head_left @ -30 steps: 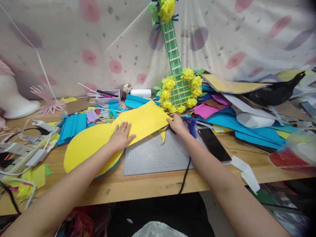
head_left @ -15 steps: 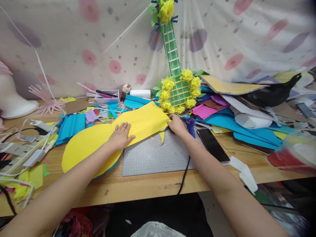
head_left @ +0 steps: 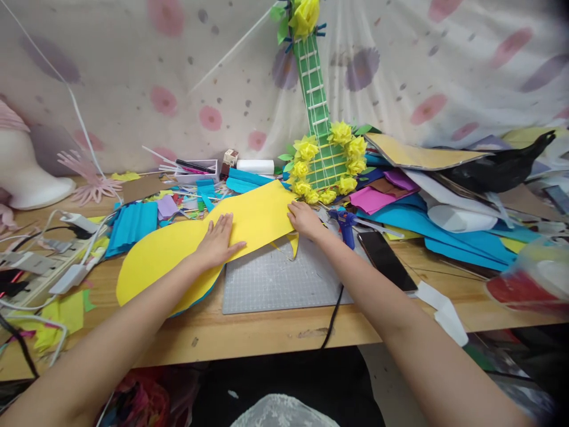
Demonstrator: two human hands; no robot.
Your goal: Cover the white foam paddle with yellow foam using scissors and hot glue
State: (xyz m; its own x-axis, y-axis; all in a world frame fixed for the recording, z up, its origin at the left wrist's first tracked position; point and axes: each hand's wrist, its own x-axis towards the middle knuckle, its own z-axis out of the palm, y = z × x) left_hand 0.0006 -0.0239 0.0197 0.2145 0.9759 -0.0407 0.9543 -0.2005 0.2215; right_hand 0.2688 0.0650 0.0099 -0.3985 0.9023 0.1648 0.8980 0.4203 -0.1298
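Observation:
A large yellow paper cutout, rounded at the left with a broad straight part at the right, lies over the cutting mat and the wood. A blue layer shows beneath its lower edge. My left hand rests flat on its middle, fingers outstretched. At the cutout's right end, my right hand has its fingers curled around the edge; the fingertips are partly hidden. Below lies a grey gridded cutting mat with a curved yellow scrap. A blue glue gun sits just right of my right hand.
A green paper guitar with yellow flowers leans at the back. A phone, stacked coloured paper and a red-bottomed cup are at the right. Power strips, cables and blue crepe paper lie left.
My right hand has slid slightly left along the cutout's right end, its fingers now farther in over the edge. My left hand stays flat on the paper. The view has shifted slightly.

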